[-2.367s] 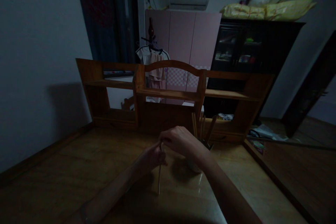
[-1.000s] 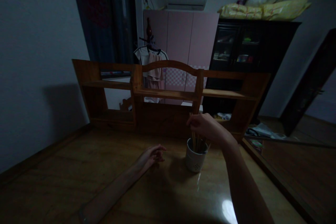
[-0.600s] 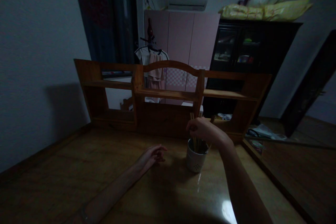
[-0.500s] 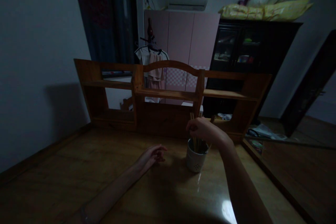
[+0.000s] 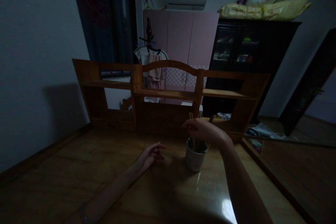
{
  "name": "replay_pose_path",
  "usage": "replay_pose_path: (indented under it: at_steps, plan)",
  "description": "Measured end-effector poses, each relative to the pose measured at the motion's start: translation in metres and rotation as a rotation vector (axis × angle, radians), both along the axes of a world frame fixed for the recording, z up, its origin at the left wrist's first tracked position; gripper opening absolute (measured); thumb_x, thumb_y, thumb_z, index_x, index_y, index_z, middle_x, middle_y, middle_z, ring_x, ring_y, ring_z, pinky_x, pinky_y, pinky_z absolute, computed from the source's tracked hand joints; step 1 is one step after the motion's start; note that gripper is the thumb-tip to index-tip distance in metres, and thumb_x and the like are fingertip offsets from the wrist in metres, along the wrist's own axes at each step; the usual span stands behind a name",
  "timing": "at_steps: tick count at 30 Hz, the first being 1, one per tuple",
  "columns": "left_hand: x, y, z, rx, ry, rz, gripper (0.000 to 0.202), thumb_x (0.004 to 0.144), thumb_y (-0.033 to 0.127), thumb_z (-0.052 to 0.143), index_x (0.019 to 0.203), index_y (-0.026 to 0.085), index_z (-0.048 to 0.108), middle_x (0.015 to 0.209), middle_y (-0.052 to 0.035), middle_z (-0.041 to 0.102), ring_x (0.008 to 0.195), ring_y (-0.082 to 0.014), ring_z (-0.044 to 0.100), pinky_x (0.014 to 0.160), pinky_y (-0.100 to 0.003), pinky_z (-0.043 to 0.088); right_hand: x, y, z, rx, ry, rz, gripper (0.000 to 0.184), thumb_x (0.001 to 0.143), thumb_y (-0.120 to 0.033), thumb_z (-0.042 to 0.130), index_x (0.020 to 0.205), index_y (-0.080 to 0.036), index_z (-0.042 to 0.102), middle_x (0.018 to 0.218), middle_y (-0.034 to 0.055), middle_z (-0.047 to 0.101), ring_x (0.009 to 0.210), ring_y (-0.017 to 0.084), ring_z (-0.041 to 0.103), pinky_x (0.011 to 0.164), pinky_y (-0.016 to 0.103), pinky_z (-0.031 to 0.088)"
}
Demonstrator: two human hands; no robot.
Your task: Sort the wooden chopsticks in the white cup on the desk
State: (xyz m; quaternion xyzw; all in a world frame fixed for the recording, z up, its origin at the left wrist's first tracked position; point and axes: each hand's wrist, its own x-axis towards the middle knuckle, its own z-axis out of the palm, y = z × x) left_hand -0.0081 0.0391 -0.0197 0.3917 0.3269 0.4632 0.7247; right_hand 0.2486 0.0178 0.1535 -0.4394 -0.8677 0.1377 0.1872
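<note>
A pale cup-shaped holder (image 5: 193, 161) with small holes in its side stands on the wooden table, with several chopsticks (image 5: 194, 143) upright in it. Over its mouth is my right hand (image 5: 203, 129), palm down, fingers loosened and apart beside the chopsticks; part of them is hidden behind it. A darker stick (image 5: 211, 119) leans out on the right side of the holder. To the left, my left hand (image 5: 152, 154) hovers low above the tabletop with nothing in it, its fingers slightly bent and spread.
A wooden shelf unit (image 5: 168, 93) with several compartments runs along the back of the table (image 5: 78, 168). A raised wooden edge (image 5: 265, 171) borders the right side. Behind stand pink cabinets (image 5: 180, 38), a black cabinet (image 5: 254, 49) and a coat rack (image 5: 149, 29) with clothes.
My right hand's fingers have loosened and stretched leftward off the chopsticks, which stay in the holder. My left hand is almost unmoved.
</note>
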Motion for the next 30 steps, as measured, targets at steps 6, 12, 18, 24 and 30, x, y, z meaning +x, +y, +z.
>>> replay_pose_path:
  at_steps: [6, 12, 18, 24, 30]
  plan:
    - [-0.003, 0.000, 0.007, 0.179, 0.082, 0.156, 0.030, 0.076, 0.042, 0.063, 0.079, 0.013, 0.072, 0.056, -0.0015, 0.060, 0.056, -0.0141, 0.056, 0.063, -0.028, 0.048, 0.012, -0.015, 0.014, 0.065, 0.023, -0.081, 0.044, 0.079, -0.014, 0.057, 0.122, -0.022, 0.063, 0.078, 0.0015, 0.071, 0.065, 0.013, 0.064, 0.054, 0.020, 0.043]
    - [-0.007, 0.004, 0.002, 0.222, 0.110, 0.219, 0.028, 0.076, 0.041, 0.062, 0.078, 0.015, 0.071, 0.057, 0.0014, 0.056, 0.054, -0.0122, 0.053, 0.059, -0.025, 0.045, 0.044, -0.029, 0.028, 0.014, 0.046, -0.151, 0.012, 0.080, -0.025, 0.063, 0.085, -0.021, 0.074, 0.079, 0.0009, 0.073, 0.071, 0.016, 0.068, 0.059, 0.022, 0.048]
    - [-0.008, 0.005, -0.001, 0.248, 0.141, 0.244, 0.028, 0.077, 0.042, 0.062, 0.077, 0.015, 0.070, 0.057, 0.0017, 0.055, 0.054, -0.0119, 0.052, 0.057, -0.023, 0.040, 0.036, -0.021, 0.025, 0.110, 0.082, -0.138, 0.015, 0.080, -0.025, 0.065, 0.092, -0.021, 0.073, 0.081, 0.0011, 0.072, 0.072, 0.015, 0.066, 0.060, 0.021, 0.046]
    - [-0.010, 0.005, 0.000, 0.266, 0.158, 0.254, 0.028, 0.078, 0.043, 0.059, 0.079, 0.017, 0.070, 0.056, 0.0022, 0.056, 0.055, -0.0121, 0.054, 0.058, -0.024, 0.039, 0.007, -0.003, 0.010, 0.133, 0.109, -0.018, 0.034, 0.081, -0.015, 0.062, 0.114, -0.022, 0.067, 0.097, 0.0031, 0.071, 0.079, 0.014, 0.065, 0.068, 0.022, 0.047]
    - [-0.011, 0.003, 0.002, 0.260, 0.172, 0.252, 0.029, 0.078, 0.043, 0.058, 0.079, 0.017, 0.070, 0.055, 0.0026, 0.056, 0.055, -0.0124, 0.054, 0.058, -0.023, 0.038, -0.002, 0.012, -0.007, 0.021, 0.098, 0.061, 0.031, 0.079, -0.008, 0.053, 0.102, -0.018, 0.071, 0.078, 0.0019, 0.072, 0.069, 0.013, 0.066, 0.059, 0.019, 0.045]
